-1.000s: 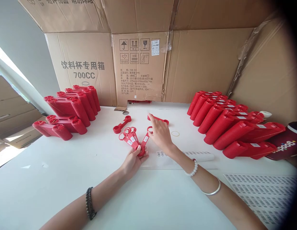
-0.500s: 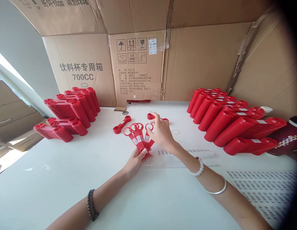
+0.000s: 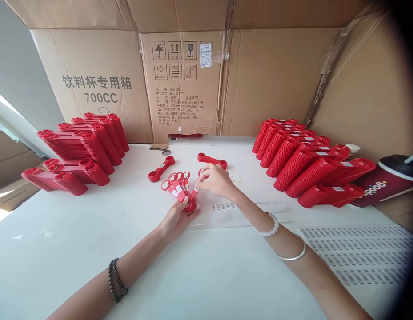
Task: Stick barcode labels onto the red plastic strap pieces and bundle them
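My left hand (image 3: 177, 218) is closed around the near ends of several red two-ring plastic strips (image 3: 179, 191), its thumb on top. They spread out like a fan, with white printed labels on their bars. At the right of the fan, my right hand (image 3: 217, 180) pinches the far end of one red strip (image 3: 194, 193); its fingers partly cover the ring. Beyond the hands lie two small stacks of the same strips, a left one (image 3: 161, 169) and a right one (image 3: 212, 160). Below my right wrist lies a label sheet (image 3: 238, 215).
Tall stacks of red strips stand at the left (image 3: 99, 151) and right (image 3: 289, 169). Cardboard (image 3: 273, 80) walls the back of the white table (image 3: 133, 275). A dark red cup (image 3: 389, 180) lies at the right, near more label sheets (image 3: 356, 253). A rubber band (image 3: 236, 178) lies beyond my right wrist.
My right hand has come down to the rightmost strip and pinches its far end. That strip now stands apart from the others. The view has shifted slightly.
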### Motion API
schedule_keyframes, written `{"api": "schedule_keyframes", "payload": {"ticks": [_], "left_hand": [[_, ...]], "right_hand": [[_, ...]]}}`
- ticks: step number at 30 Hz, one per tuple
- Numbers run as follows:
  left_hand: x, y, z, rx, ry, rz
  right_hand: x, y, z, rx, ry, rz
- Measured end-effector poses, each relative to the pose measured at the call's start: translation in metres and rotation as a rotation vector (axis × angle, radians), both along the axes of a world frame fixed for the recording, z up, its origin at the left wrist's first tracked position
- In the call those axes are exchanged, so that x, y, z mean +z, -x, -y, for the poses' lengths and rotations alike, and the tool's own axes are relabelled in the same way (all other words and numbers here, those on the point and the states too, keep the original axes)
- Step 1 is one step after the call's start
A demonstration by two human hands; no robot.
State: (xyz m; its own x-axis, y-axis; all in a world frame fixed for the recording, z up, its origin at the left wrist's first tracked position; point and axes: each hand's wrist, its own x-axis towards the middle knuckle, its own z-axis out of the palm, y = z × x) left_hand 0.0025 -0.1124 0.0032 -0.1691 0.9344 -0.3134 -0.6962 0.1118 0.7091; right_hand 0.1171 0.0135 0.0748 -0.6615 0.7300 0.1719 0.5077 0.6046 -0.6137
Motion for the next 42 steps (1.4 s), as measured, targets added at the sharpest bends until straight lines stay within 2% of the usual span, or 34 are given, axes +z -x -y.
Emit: {"api": "schedule_keyframes", "payload": {"ticks": [11, 23, 28, 31, 35, 37, 39, 42], "left_hand": [[0.000, 0.001, 0.001, -0.017, 0.009, -0.013], [-0.006, 0.002, 0.001, -0.024, -0.028, -0.001], [-0.003, 0.000, 0.001, 0.007, 0.018, 0.014], [-0.001, -0.001, 0.001, 0.012, 0.024, 0.017], [-0.002, 0.000, 0.001, -0.007, -0.017, 0.012], [-0.003, -0.001, 0.002, -0.005, -0.022, 0.012], [-0.004, -0.001, 0.002, 0.005, -0.021, 0.010], [-0.004, 0.000, 0.002, 0.000, -0.005, 0.010]], "right_hand": [[-0.013, 0.006, -0.003, -0.042, -0.059, 0.039], [-0.014, 0.007, -0.002, -0.050, -0.053, 0.058], [-0.015, 0.007, -0.002, -0.059, -0.088, 0.087], [-0.018, 0.007, 0.004, -0.075, -0.220, 0.125], [-0.027, 0.010, 0.020, -0.094, -0.631, 0.189], [-0.030, 0.012, 0.023, -0.103, -0.778, 0.221], [-0.030, 0.012, 0.018, -0.155, -0.815, 0.233], [-0.018, 0.003, -0.001, -0.234, -0.703, 0.210]]}}
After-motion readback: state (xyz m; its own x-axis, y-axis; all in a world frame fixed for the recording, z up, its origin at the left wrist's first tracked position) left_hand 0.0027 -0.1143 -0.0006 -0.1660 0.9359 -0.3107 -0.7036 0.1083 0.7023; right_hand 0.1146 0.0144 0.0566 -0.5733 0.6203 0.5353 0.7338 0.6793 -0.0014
